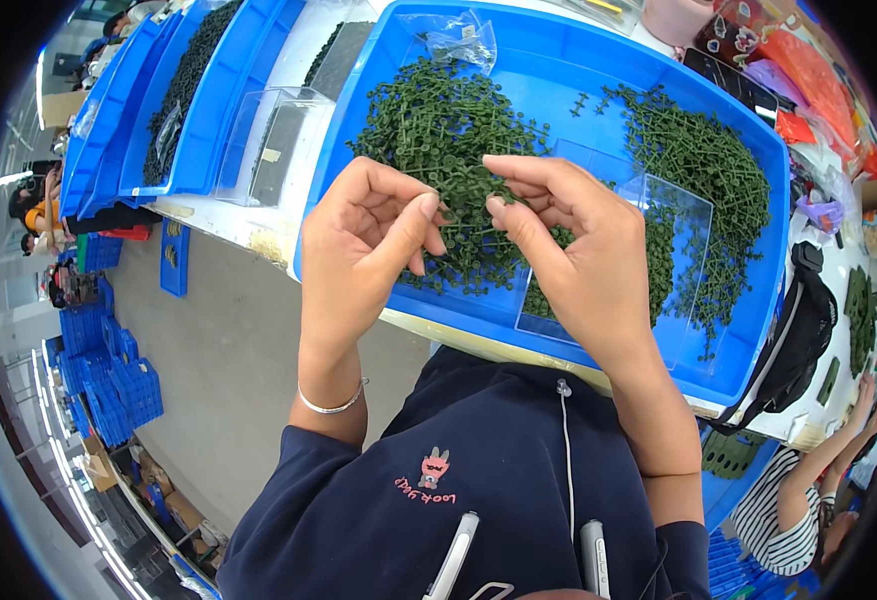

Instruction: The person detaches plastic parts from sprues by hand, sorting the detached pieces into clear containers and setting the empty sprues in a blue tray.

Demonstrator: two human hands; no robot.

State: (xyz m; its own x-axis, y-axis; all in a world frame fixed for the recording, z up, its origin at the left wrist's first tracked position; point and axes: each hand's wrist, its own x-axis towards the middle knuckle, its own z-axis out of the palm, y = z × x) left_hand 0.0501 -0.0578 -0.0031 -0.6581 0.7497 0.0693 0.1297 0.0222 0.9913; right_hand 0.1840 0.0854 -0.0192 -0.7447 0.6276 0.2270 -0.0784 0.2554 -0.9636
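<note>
My left hand [363, 235] and my right hand [593, 240] are raised over a large blue tray [528, 45], a small gap between their fingertips. Thumb and fingers of each hand are drawn together in a pinch. Whatever they hold blends into the dark green behind and cannot be made out. Beneath them lies a heap of small dark green plastic pieces [423, 110], with thin stems and round ends. Beside my right hand, a clear plastic box [700, 215] in the tray contains more such pieces. A second loose pile [698, 140] spreads along the tray's right side.
A crumpled clear bag [463, 42] lies at the tray's far edge. To the left are another clear box [293, 110] and a blue bin [248, 60] of dark pieces. A black bag [793, 325] sits right of the tray. A person in a striped shirt [783, 510] works at the lower right.
</note>
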